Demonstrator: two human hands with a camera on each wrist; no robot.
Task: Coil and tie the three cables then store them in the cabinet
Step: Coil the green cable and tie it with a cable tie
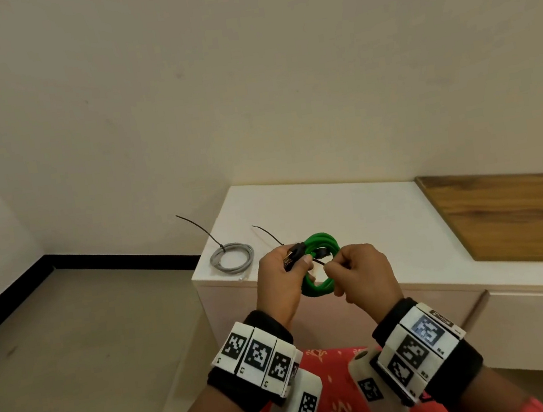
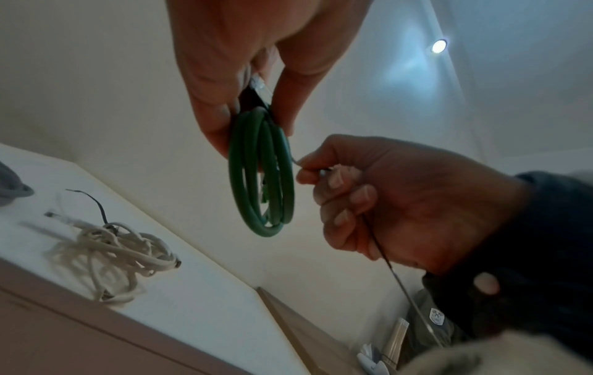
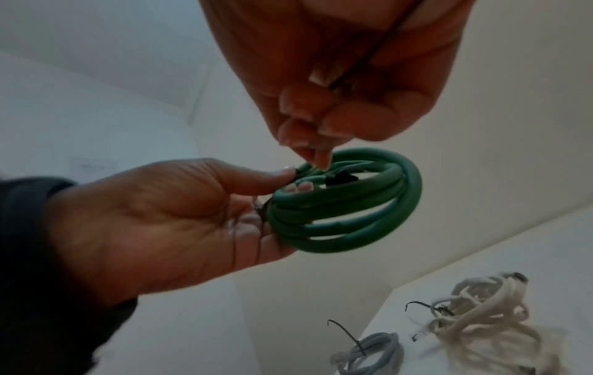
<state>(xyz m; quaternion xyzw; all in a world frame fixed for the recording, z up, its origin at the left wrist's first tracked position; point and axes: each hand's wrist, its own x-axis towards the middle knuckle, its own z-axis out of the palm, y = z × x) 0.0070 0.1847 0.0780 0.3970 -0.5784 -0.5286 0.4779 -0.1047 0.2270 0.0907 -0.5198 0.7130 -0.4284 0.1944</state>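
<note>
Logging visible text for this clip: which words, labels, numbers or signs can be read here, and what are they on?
"L3", "L2": beside the square coded markers on the left wristband; a third label there reads only "4", partly cut off.
"R4": beside a marker on the right wristband; its other labels are too blurred to read.
Small badge in the left wrist view: too blurred to read.
Nothing else shows text.
</note>
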